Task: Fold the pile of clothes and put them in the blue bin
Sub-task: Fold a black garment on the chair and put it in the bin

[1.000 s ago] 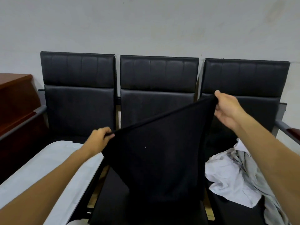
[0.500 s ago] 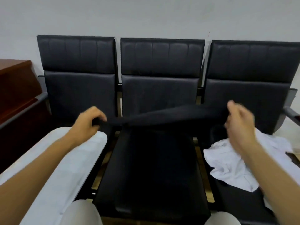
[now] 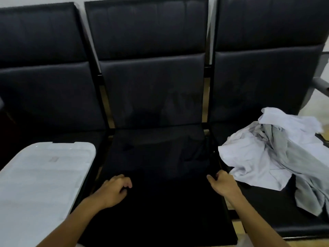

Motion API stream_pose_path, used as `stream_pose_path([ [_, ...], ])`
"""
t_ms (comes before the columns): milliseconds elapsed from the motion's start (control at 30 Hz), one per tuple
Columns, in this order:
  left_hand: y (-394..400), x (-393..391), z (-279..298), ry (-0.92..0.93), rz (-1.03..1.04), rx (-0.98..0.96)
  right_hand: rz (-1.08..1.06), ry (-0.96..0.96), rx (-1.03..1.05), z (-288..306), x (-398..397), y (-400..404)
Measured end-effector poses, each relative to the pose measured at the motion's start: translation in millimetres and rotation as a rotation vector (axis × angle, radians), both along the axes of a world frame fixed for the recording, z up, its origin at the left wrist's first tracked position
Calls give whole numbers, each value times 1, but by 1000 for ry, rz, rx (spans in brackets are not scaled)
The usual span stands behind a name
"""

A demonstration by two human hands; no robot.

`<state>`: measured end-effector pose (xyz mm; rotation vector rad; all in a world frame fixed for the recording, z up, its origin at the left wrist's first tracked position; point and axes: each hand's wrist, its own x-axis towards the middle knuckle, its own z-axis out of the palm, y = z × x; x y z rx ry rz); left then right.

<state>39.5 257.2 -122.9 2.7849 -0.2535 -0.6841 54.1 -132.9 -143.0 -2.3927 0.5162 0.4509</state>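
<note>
A black garment lies spread on the middle black seat, hard to tell apart from the dark leather. My left hand rests on its near left part with fingers curled, pinching the cloth. My right hand pinches the cloth at its near right edge. A crumpled pile of white and light grey clothes lies on the right seat. A white lidded container sits on the left seat; no blue is visible on it.
Three joined black chairs stand against the wall, with metal frame gaps between seats. A grey armrest sticks out at the far right. Pale floor shows beyond it.
Both hands brought the black garment down from mid-air onto the middle seat and drew back toward me. The view tilted downward and moved closer.
</note>
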Motion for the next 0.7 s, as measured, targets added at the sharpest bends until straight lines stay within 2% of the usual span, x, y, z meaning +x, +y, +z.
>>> stream_pose_path([
  [167,-108,72,-14,-6,-123,-150,-50,169,-123,-16,29,-17],
  [233,-153,99,-19,-27,-197,-131,-78,285,-63,-34,31,-27],
  [333,-193,134,-34,39,-237,-8,-141,373,184,-55,39,-33],
  [433,-194,157,-58,69,-205,174,-397,275,709,-64,53,-41],
  [500,-178,167,-63,90,-139,212,-444,124,851,-64,56,-42],
  [633,-144,188,-49,221,-72,328,-269,-138,513,-61,53,-29],
  [700,-150,193,-35,145,-144,400,-224,-202,414,-54,54,-20],
])
